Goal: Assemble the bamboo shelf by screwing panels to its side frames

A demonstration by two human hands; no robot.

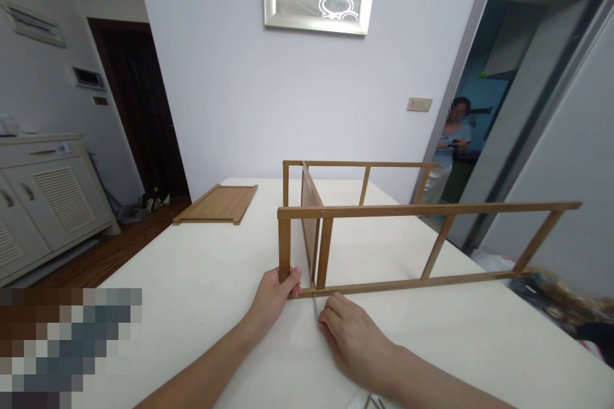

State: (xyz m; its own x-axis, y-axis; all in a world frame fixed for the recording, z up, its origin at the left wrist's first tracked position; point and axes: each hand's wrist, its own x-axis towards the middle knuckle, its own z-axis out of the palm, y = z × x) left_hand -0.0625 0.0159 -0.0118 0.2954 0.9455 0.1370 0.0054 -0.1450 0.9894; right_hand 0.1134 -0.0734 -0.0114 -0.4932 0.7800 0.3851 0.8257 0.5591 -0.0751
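A wooden shelf frame (384,211) lies on its side on the white table, with a panel (309,223) fixed crosswise near its left end. My left hand (278,294) is closed around the frame's near lower left corner. Just right of it, my right hand (352,332) pinches a thin metal hex key (315,308). The key's far end meets the lower rail (374,286) below the panel. The fingers partly hide the near end of the key.
A separate wooden panel (220,203) lies flat at the table's (192,294) back left. Small metal parts in a clear bag (371,401) are at the front edge. A person (451,147) stands in the doorway at right. A cabinet (48,192) stands left.
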